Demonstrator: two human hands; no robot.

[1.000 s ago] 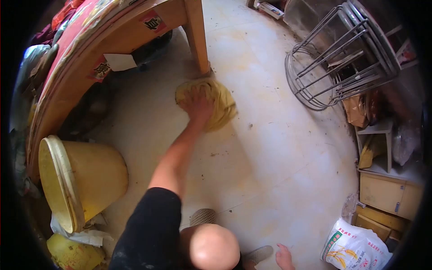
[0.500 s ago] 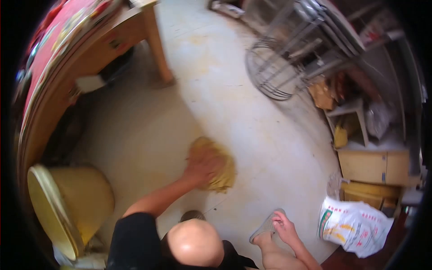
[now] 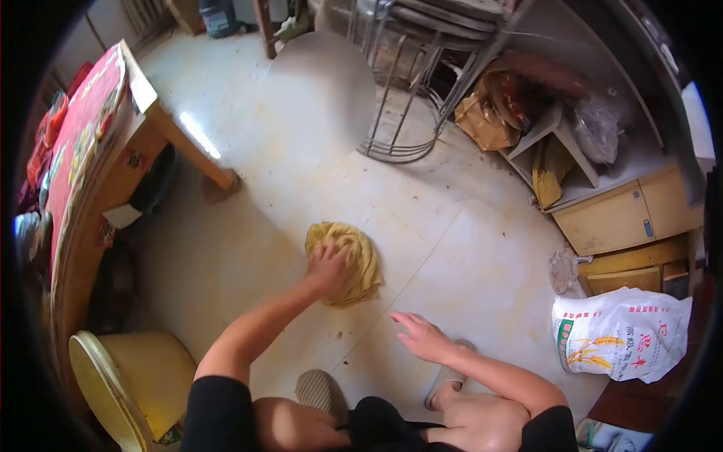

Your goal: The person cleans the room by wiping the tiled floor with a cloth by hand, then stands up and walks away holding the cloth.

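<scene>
My left hand rests on a crumpled yellow-brown cloth on the floor. Its fingers are spread over the top of the cloth and press it down rather than wrapping round it. My right hand is held over the floor in front of my right foot, fingers stretched out, with nothing in it. Beneath me are both my feet in woven-looking slippers, the left slipper showing more fully. The underside of the cloth is hidden.
A table with a red patterned cover stands left, a yellow bucket below it. Stacked metal-framed stools are ahead. Right are a low cabinet and a white printed sack. A round blurred patch covers some floor ahead.
My right hand has come away from beside the right slipper, forward and left, its fingers now extended. My left hand stays on the cloth, which has shifted forward on the floor. The view has shifted.
</scene>
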